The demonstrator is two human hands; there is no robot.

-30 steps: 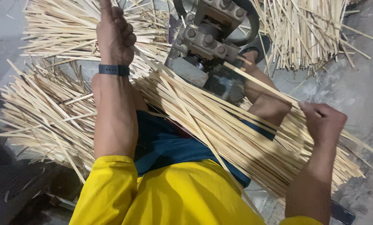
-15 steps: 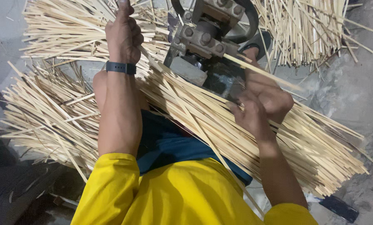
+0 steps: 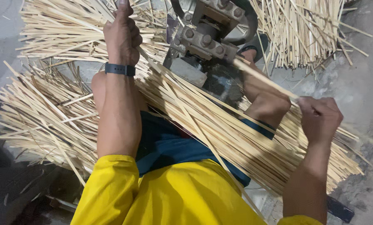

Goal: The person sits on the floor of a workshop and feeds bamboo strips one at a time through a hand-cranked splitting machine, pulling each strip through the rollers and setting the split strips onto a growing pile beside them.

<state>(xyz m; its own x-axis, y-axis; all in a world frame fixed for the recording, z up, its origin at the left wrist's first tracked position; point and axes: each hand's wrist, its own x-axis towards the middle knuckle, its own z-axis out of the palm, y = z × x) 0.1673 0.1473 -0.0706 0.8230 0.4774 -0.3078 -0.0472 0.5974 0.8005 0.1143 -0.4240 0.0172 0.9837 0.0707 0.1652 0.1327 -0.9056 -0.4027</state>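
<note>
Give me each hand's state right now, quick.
Left hand: closed around thin bamboo strips near the metal machine.
Right hand: closed, pinching one bamboo stick that points at the machine.

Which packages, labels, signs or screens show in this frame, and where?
Packages, labels, signs: none in view.
Wristband: dark band on the left wrist, maybe with a small screen; no lit display shows.
Otherwise only pale sticks across the lap, more in heaps on the floor, and a grey metal machine at top centre.
</note>
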